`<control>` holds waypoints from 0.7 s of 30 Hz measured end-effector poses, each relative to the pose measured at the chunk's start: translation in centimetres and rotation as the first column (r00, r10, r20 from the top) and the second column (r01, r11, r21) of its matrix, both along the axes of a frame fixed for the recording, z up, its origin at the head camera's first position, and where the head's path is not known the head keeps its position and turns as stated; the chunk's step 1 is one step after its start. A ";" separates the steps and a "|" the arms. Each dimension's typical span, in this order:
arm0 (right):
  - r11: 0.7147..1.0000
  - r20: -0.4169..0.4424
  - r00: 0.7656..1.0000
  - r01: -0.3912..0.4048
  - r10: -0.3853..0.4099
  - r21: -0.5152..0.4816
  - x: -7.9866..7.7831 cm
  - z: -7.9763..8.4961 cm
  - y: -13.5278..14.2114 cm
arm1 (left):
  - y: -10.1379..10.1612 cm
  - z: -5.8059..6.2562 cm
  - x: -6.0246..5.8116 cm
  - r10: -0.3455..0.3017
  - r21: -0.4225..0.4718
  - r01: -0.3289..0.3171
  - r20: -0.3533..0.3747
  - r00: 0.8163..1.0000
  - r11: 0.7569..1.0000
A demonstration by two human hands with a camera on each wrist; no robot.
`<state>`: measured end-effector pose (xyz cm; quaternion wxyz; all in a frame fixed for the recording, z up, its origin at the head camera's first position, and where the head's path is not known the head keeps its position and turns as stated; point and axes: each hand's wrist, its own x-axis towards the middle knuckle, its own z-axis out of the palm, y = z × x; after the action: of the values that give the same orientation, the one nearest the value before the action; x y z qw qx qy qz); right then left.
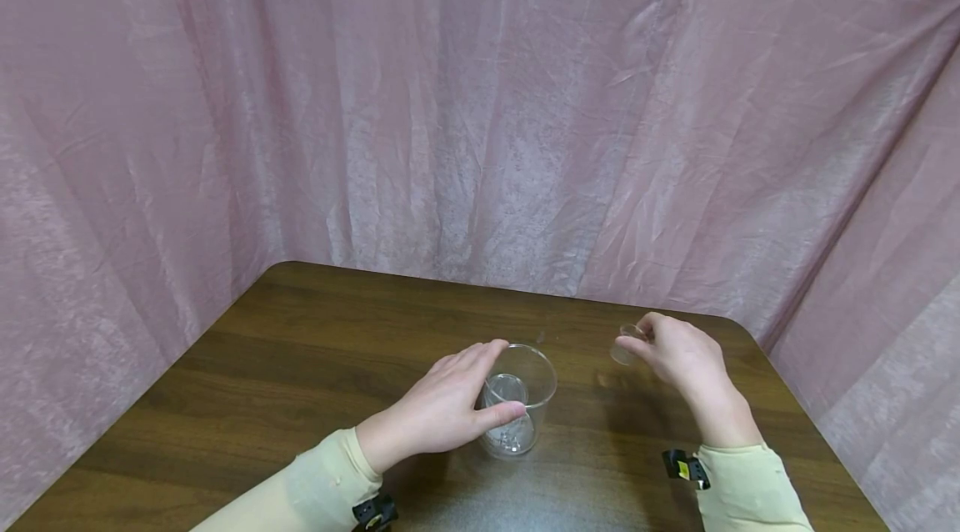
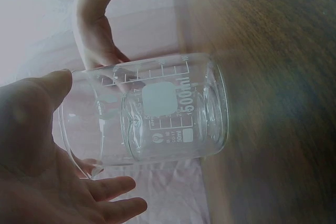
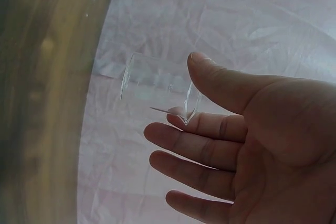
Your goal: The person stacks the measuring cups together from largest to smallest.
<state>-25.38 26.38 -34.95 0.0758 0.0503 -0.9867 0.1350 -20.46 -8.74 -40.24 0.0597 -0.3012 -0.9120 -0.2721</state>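
A large clear 500 ml beaker (image 1: 525, 407) stands on the brown wooden table (image 1: 300, 365), with a smaller beaker (image 1: 507, 389) inside it. My left hand (image 1: 491, 382) wraps around the large beaker, thumb in front and fingers by the far rim. The left wrist view shows the large beaker (image 2: 157, 111) between thumb and fingers of my left hand (image 2: 97, 129), the small one (image 2: 152, 129) nested within. My right hand (image 1: 637, 340) hovers to the right, above the table, pinching a tiny clear glass beaker (image 1: 625, 346) on its side. In the right wrist view the tiny beaker (image 3: 152, 90) sits between thumb and forefinger of my right hand (image 3: 191, 98).
Pink wrinkled curtains (image 1: 480, 98) close in the table at the back and on both sides. The table's rounded back corners lie close to the curtain. Both arms wear pale yellow sleeves (image 1: 315, 482) with black wrist mounts.
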 end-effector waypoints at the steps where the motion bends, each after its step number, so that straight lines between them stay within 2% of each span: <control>1: 1.000 -0.004 1.000 -0.002 0.002 0.000 0.0 0.0 -0.1 | 0.0 0.0 0.0 -0.001 0.001 0.001 -0.001 1.000 1.000; 21: 0.998 -0.054 0.997 -0.061 0.060 -0.003 0.5 0.2 -1.9 | 0.0 -0.1 0.0 -0.012 0.015 0.012 -0.002 1.000 1.000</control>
<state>-24.88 24.48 -34.78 0.0982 0.0836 -0.9820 0.1380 -20.49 -8.74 -40.31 0.0611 -0.3067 -0.9080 -0.2788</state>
